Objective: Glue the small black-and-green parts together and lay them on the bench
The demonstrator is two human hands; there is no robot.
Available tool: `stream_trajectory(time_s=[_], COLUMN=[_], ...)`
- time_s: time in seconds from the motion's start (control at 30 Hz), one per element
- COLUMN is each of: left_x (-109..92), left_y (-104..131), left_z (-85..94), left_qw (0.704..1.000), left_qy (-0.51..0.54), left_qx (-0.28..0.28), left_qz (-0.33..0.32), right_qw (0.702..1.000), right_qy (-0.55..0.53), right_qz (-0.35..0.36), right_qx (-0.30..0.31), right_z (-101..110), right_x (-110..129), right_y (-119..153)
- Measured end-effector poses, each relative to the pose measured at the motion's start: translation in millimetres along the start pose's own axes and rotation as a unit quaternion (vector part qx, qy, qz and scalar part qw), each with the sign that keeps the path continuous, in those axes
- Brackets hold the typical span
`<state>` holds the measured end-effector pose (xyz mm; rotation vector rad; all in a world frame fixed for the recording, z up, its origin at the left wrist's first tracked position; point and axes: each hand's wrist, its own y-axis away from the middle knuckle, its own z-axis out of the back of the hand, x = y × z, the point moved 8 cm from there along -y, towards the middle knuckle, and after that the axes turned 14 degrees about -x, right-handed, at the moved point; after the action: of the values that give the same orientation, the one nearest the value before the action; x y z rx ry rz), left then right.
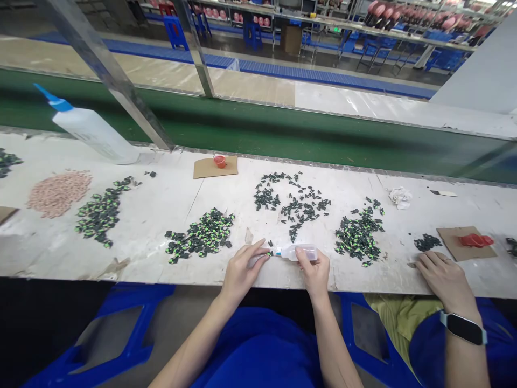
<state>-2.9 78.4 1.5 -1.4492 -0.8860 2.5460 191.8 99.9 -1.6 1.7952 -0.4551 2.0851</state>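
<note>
My right hand (314, 269) is closed around a small translucent squeeze bottle (301, 252), tipped on its side with its nozzle pointing left. The nozzle tip meets or nearly meets a small black and green part (270, 253), pinched between the fingertips of my left hand (244, 264). Just beyond my hands lies a loose spread of small black pieces (302, 209). A pile of black and green parts (210, 231) sits to the left of my left hand, and a similar pile (359, 234) to the right of my right hand.
A co-worker's hand (446, 277) rests at the right by a black heap (427, 242). Cardboard pieces hold a red cup (219, 161) and a red item (475, 240). At left stand a large white bottle (99, 132) and a pinkish pile (60, 193). A green conveyor belt (258, 132) runs behind.
</note>
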Motion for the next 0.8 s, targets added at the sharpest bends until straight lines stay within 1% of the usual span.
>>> stream_trajectory(time_s=[0.1,0.27,0.6,0.8], left_x=[-2.1,-4.0,0.8,1.2], left_y=[0.5,0.1,1.1,1.4], left_z=[0.8,1.6,0.3,-0.4], left_qw=[1.0,1.0,1.0,1.0], left_qy=[-0.001,-0.004,-0.005,-0.006], left_qx=[-0.009,-0.011,-0.008,-0.011], left_qz=[-0.011,-0.023,-0.008,-0.012], right_qw=[1.0,0.999,1.0,1.0], right_qy=[0.01,0.013,0.008,0.015], right_qz=[-0.001,-0.011,-0.02,-0.008], right_qx=[0.017,0.029,0.022,0.019], right_z=[-3.4,-5.0,-6.6,-5.6], right_x=[-1.3,-3.3,-3.0,-2.1], right_y=[-0.5,-0.3,-0.2,-1.4])
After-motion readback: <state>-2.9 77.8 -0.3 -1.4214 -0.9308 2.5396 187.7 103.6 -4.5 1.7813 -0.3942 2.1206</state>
